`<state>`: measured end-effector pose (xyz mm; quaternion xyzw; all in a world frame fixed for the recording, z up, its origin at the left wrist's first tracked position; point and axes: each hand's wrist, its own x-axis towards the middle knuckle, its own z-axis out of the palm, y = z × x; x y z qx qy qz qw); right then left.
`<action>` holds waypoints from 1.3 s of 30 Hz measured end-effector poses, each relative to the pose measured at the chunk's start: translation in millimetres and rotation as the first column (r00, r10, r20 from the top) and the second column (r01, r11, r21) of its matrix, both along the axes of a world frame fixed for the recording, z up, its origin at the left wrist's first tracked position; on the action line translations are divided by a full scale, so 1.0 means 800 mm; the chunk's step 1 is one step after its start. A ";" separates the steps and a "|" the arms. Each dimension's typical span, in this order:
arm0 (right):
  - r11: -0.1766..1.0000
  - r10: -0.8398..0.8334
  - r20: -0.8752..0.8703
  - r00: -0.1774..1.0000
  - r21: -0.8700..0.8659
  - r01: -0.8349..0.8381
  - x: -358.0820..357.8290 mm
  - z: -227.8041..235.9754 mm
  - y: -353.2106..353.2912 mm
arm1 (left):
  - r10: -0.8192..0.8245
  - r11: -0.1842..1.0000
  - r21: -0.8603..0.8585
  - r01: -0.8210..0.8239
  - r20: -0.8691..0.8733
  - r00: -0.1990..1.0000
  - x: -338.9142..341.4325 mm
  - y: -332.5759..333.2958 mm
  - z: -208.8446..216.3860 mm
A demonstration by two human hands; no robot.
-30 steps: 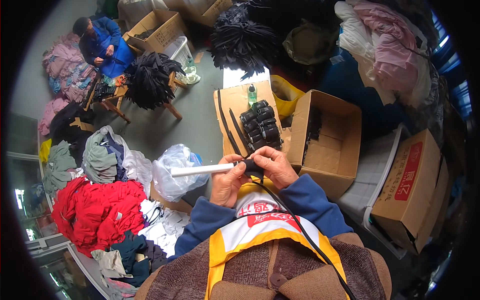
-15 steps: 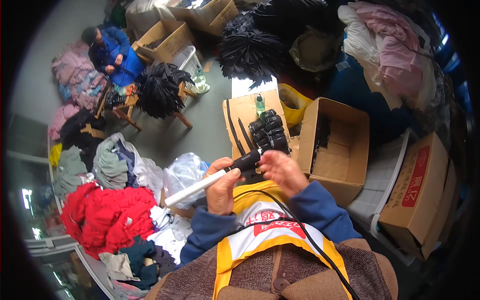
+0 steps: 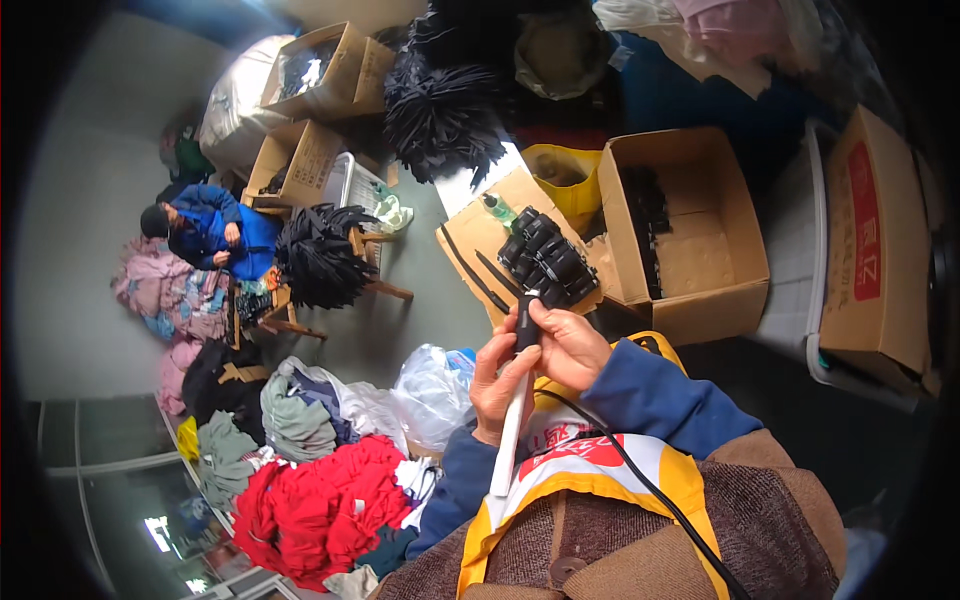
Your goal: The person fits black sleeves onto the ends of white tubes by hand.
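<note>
We grip a white rod in our left hand; our right hand pinches its black tip (above the box).

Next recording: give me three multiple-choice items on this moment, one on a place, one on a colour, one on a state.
1. Where does the stack of black pieces lie?
A. on the cardboard sheet
B. on the red cloth pile
C. on a chair

2. What colour is the rod's long lower part?
A. red
B. white
C. green

3. How is the rod held?
A. left hand only
B. lying loose
C. both hands

A: it rests on the flat brown sheet.
B: the shaft is white below a black tip.
C: the right hand grips it too.
</note>
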<state>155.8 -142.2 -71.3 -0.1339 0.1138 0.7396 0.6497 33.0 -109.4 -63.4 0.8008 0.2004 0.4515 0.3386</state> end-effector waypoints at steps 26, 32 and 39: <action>0.837 -0.352 0.531 0.770 -0.189 0.513 0.074 -0.060 0.006 | 0.103 0.445 -0.827 -0.344 -0.335 0.937 0.009 -0.007 0.008; 0.988 -0.145 0.203 0.968 -0.027 0.153 -0.023 -0.036 0.006 | 0.198 0.605 -0.767 -0.215 -0.117 0.973 0.024 0.000 -0.020; 0.987 -0.025 0.729 0.684 -0.089 0.131 -0.030 -0.048 0.016 | 0.198 0.499 -0.824 -0.267 -0.192 0.961 -0.005 0.008 -0.021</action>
